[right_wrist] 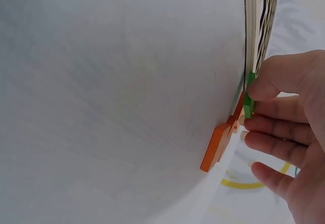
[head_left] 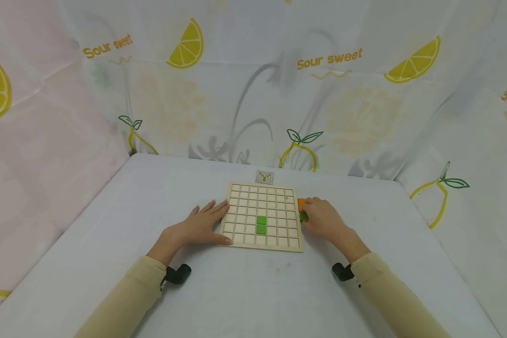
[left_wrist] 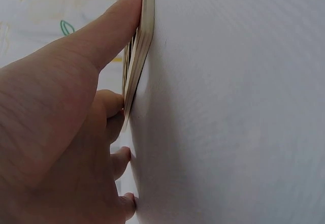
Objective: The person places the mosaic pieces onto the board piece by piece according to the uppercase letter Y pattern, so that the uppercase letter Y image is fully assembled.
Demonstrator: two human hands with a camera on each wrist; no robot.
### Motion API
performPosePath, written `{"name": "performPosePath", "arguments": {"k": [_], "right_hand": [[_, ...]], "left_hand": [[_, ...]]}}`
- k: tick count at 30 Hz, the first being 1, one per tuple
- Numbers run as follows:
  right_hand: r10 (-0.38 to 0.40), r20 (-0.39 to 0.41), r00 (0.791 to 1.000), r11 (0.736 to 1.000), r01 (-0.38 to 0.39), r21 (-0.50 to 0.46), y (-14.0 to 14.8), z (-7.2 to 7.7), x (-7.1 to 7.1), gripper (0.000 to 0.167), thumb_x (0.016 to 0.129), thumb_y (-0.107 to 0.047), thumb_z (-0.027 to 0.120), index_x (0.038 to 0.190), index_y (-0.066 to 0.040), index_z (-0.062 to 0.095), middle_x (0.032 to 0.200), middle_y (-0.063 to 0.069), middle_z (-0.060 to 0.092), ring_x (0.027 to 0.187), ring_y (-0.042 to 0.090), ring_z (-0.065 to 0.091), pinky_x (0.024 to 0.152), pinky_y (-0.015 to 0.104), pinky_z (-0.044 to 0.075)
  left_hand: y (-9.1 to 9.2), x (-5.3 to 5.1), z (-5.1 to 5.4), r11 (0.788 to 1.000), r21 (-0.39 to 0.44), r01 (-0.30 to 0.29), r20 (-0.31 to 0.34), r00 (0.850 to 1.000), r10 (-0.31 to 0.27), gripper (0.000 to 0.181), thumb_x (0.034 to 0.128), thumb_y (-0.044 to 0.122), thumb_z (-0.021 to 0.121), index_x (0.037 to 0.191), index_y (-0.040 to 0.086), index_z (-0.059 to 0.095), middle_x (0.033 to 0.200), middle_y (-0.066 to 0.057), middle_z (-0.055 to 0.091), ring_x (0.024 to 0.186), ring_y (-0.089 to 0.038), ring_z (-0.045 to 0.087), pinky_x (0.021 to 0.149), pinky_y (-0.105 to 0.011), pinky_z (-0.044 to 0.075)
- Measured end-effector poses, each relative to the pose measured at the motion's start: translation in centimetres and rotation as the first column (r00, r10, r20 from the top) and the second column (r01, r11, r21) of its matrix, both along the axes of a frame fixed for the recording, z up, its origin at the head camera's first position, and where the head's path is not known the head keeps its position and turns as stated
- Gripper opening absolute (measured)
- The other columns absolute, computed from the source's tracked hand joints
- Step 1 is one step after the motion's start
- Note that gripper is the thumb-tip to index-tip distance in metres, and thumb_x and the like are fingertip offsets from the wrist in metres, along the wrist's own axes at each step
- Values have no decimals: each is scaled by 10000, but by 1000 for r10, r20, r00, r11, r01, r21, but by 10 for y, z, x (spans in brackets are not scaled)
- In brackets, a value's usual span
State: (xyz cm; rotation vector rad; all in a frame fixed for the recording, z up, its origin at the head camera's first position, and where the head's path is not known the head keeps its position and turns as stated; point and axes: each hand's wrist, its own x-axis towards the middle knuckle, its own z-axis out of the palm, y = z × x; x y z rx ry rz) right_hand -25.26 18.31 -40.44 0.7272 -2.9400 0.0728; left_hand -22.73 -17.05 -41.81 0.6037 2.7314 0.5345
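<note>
A pale wooden grid board [head_left: 282,231] lies flat on the white table, with two green square tiles [head_left: 261,225] in one column near its lower middle. My left hand [head_left: 198,227] rests at the board's left side, fingers spread. Its thumb [left_wrist: 119,23] lies on the near left corner. At the right edge, my right hand [head_left: 323,218] pinches another green tile [right_wrist: 249,104] between thumb and fingers, close against the board's side. Orange tiles [right_wrist: 216,145] lie on the table beside that hand, partly hidden behind it in the head view.
Beyond the board's far edge lies a small card [head_left: 264,177] printed with a coloured grid pattern. A lemon-print cloth [head_left: 253,94] hangs behind and along both sides of the table. Black wrist mounts [head_left: 179,274] sit at both sleeves.
</note>
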Motion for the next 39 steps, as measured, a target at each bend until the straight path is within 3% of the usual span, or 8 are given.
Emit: {"name": "performPosePath", "arguments": {"k": [9,19,27,39], "right_hand": [[-1,-24,1000,1000,1,10,-1,0,-6,50,771,-40,674,814,-65,672,802,35,615,742,199,531,703,385,489],[45,-18,999,999,-45,-30,-11,-7,-10,51,778,-60,665,800,-105,661,794,-5,608,752,176,541,727,384,497],[42,-6,999,998,-42,-42,-20,-8,-9,144,812,-78,671,950,-71,711,893,26,660,835,190,583,798,393,518],[69,-21,997,992,-71,-102,-38,-7,-11,138,811,-84,654,933,-73,717,891,35,674,852,219,613,806,415,535]], "left_hand": [[0,-1,-2,1000,-4,-2,-2,1000,2,1095,801,678,684,1609,168,149,1692,-4,107,1562,-363,48,1210,-667,33],[1,-2,-4,1000,-4,-5,0,1000,5,1099,799,677,687,1610,169,146,1692,-8,108,1563,-362,46,1212,-666,32],[1,-2,-6,1000,0,-4,13,1000,4,1100,799,673,690,1610,172,141,1693,-2,100,1562,-367,40,1210,-669,29],[-1,-3,-6,1000,10,2,-5,1000,-2,1117,787,673,703,1610,169,142,1693,-5,100,1561,-370,37,1201,-683,33]]}}
